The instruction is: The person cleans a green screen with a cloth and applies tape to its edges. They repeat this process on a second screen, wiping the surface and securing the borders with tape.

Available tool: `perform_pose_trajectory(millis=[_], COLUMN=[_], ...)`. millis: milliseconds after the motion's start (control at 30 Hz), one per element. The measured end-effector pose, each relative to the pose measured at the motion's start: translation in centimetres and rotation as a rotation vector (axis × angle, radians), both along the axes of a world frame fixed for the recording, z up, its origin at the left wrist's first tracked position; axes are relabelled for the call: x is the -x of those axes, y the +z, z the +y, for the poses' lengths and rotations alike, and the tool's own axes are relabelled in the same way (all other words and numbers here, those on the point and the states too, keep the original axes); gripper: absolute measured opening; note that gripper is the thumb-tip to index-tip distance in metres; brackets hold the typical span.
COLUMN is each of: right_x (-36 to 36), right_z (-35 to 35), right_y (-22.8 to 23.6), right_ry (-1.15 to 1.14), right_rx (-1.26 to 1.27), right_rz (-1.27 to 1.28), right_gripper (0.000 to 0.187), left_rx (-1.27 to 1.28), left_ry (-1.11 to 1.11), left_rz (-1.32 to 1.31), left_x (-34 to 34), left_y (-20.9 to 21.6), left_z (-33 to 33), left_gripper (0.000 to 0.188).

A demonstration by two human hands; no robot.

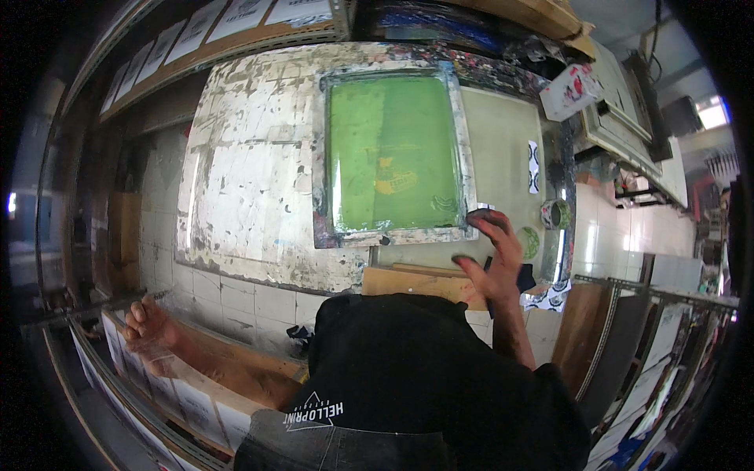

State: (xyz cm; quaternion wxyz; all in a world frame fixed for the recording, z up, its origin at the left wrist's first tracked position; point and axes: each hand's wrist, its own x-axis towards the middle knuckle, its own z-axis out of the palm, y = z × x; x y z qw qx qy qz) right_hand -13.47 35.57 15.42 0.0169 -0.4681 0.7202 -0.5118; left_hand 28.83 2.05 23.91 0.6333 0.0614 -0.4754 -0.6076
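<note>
A silk-screen frame (464,149) with green mesh (393,149) lies on the worktable, a small yellowish design showing in its lower middle. My right hand (499,255) is by the frame's near right corner, thumb and fingers spread, fingertips darkly stained. Whether a fingertip touches the frame I cannot tell. Off to the left, beyond the table's near edge, my left hand (149,323) is raised with its fingers curled in. What those fingers hold, if anything, I cannot make out.
The paint-worn white table (251,165) stretches left of the frame. A roll of tape (555,213) and a patterned strip (533,166) lie to the right. A stained white container (571,90) stands at the back right. Shelving with boxes (196,35) is at the far left.
</note>
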Motion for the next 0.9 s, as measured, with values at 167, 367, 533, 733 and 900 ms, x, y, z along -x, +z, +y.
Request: perform_pose_trajectory(millis=[167, 367, 533, 733, 900], right_x=[-3.5, -6.6, -2.0, -0.4, -0.6], right_z=[-3.8, -3.9, -1.0, 0.4, -0.4], right_y=[12.7, 13.5, 3.0, -11.1, -14.4], right_ry=[0.571, 0.486, -0.166, -0.607, -0.671], right_rx=[0.721, 0.942, 0.368, -0.041, -0.202], right_rz=[-0.049, -0.42, -0.51, -0.751, -0.502], right_gripper=[0.043, 0.018, 0.021, 0.012, 0.013], left_rx=[-0.009, -0.074, -0.196, -0.396, -0.218], left_ry=[-0.182, 0.078, 0.249, 0.075, 0.283], left_rz=[0.011, -0.218, -0.91, -1.2, -1.533], left_x=[1.7, 8.5, 13.5, 20.3, 20.8], left_y=[0.3, 1.2, -5.5, -16.4, -20.2], left_z=[-1.3, 2.5, 5.8, 8.5, 9.2], left_gripper=[0.022, 0.013, 0.008, 0.019, 0.02])
